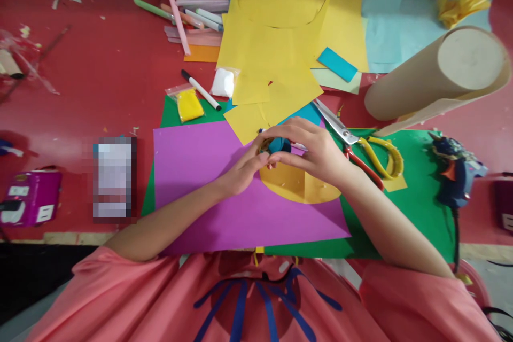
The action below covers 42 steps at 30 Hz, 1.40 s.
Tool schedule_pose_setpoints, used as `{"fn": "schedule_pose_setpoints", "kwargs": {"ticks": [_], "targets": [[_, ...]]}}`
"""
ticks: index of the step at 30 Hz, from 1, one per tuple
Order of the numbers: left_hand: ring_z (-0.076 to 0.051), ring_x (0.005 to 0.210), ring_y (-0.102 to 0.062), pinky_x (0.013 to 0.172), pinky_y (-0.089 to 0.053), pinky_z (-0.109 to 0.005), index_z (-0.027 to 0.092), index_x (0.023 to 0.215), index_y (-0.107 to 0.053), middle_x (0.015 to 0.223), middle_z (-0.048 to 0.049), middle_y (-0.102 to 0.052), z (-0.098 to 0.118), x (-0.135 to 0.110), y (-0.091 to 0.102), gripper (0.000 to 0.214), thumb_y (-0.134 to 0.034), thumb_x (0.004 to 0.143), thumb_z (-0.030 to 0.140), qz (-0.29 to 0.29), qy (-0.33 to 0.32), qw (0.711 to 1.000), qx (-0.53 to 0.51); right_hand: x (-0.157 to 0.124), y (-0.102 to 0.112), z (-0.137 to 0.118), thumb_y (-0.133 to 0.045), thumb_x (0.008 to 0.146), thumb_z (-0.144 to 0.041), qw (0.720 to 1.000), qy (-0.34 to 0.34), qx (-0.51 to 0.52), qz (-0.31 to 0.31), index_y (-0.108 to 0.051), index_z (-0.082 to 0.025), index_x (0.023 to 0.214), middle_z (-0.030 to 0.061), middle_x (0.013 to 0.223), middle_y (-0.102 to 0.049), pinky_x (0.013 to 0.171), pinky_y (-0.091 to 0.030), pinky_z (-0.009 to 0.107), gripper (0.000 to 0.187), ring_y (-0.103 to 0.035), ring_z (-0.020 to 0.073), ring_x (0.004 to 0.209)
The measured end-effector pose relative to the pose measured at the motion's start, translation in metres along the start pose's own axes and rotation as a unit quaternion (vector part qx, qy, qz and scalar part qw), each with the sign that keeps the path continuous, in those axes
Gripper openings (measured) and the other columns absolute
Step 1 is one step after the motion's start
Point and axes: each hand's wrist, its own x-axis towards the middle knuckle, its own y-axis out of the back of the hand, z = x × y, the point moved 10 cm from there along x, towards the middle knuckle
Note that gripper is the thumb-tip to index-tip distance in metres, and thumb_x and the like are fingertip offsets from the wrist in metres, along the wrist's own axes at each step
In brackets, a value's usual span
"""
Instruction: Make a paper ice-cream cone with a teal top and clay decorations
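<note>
My left hand (244, 170) and my right hand (320, 149) meet over the middle of the table, both closed around a small teal and dark-blue craft piece (278, 145). The fingers hide much of this piece, so its full shape cannot be made out. Just below the hands, a yellow-orange rounded paper cutout (308, 188) rests on a purple sheet (212, 219). Right of my right hand lie scissors (340, 128) with yellow and red handles, blades pointing up and left.
Yellow sheets (276, 48), markers (200, 88), and yellow (189, 105) and white (223, 83) packets lie beyond the hands. A large paper roll (425, 80) and glue gun (457, 176) occupy the right. A blurred phone-like object (113, 179) and purple box (36, 197) are left.
</note>
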Motion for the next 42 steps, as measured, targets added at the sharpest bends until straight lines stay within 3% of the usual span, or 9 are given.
{"fn": "schedule_pose_setpoints", "kwargs": {"ticks": [4, 10, 14, 20, 25, 31, 42], "targets": [[-0.012, 0.076, -0.058, 0.07, -0.051, -0.025, 0.026, 0.121, -0.043, 0.09, -0.0001, -0.058, 0.013, 0.0, 0.004, 0.046, -0.045, 0.093, 0.062, 0.029, -0.03, 0.999, 0.01, -0.002, 0.004, 0.003, -0.054, 0.098, -0.035, 1.0, -0.016, 0.001, -0.017, -0.063, -0.019, 0.125, 0.0093, 0.106, -0.068, 0.084, -0.055, 0.032, 0.032, -0.065, 0.0185, 0.098], [-0.007, 0.066, -0.056, 0.062, -0.047, -0.021, 0.025, 0.121, -0.042, 0.096, -0.0004, -0.06, 0.034, 0.0, 0.006, 0.041, -0.053, 0.093, 0.053, 0.033, -0.096, 0.994, 0.034, -0.002, 0.012, -0.004, -0.049, 0.099, -0.023, 1.0, -0.004, -0.011, -0.018, -0.065, -0.02, 0.115, 0.0081, 0.101, -0.067, 0.08, -0.056, 0.032, 0.023, -0.065, 0.0173, 0.093], [-0.008, 0.067, -0.055, 0.065, -0.047, -0.023, 0.026, 0.121, -0.045, 0.096, -0.0006, -0.059, 0.037, -0.001, 0.006, 0.037, -0.048, 0.096, 0.052, 0.031, -0.107, 0.991, 0.068, -0.002, 0.01, -0.008, -0.05, 0.099, -0.022, 0.999, 0.001, -0.038, -0.029, -0.064, -0.017, 0.108, 0.0091, 0.097, -0.068, 0.076, -0.055, 0.032, 0.018, -0.065, 0.018, 0.089], [-0.015, 0.084, -0.059, 0.071, -0.048, -0.026, 0.024, 0.111, -0.049, 0.098, -0.0026, -0.06, 0.042, -0.001, 0.008, 0.049, -0.063, 0.083, 0.062, 0.049, -0.121, 0.982, 0.137, -0.001, 0.012, -0.01, -0.051, 0.099, -0.025, 0.998, 0.004, -0.044, -0.033, -0.064, -0.018, 0.105, 0.0092, 0.099, -0.067, 0.078, -0.056, 0.033, 0.016, -0.065, 0.0186, 0.092], [-0.013, 0.086, -0.059, 0.071, -0.045, -0.025, 0.023, 0.106, -0.051, 0.1, -0.0028, -0.063, 0.046, 0.001, 0.007, 0.036, -0.063, 0.087, 0.051, 0.056, -0.135, 0.97, 0.195, -0.001, 0.011, -0.012, -0.052, 0.097, -0.023, 0.997, 0.013, -0.059, -0.041, -0.064, -0.019, 0.102, 0.0094, 0.099, -0.067, 0.08, -0.055, 0.035, 0.014, -0.065, 0.0194, 0.093], [-0.012, 0.085, -0.059, 0.069, -0.044, -0.024, 0.023, 0.105, -0.052, 0.102, -0.0028, -0.064, 0.048, 0.002, 0.007, 0.028, -0.063, 0.089, 0.043, 0.059, -0.128, 0.966, 0.218, -0.002, 0.007, -0.018, -0.054, 0.095, -0.019, 0.992, 0.042, -0.105, -0.062, -0.065, -0.019, 0.099, 0.01, 0.106, -0.068, 0.081, -0.054, 0.038, 0.011, -0.065, 0.021, 0.095], [-0.015, 0.086, -0.058, 0.073, -0.046, -0.028, 0.023, 0.104, -0.056, 0.098, -0.0033, -0.062, 0.047, 0.002, 0.006, 0.033, -0.067, 0.085, 0.048, 0.042, -0.134, 0.96, 0.24, -0.001, 0.004, -0.026, -0.05, 0.099, -0.023, 0.985, 0.074, -0.133, -0.085, -0.067, -0.018, 0.094, 0.0102, 0.101, -0.069, 0.077, -0.054, 0.037, 0.018, -0.064, 0.0202, 0.09]]}}
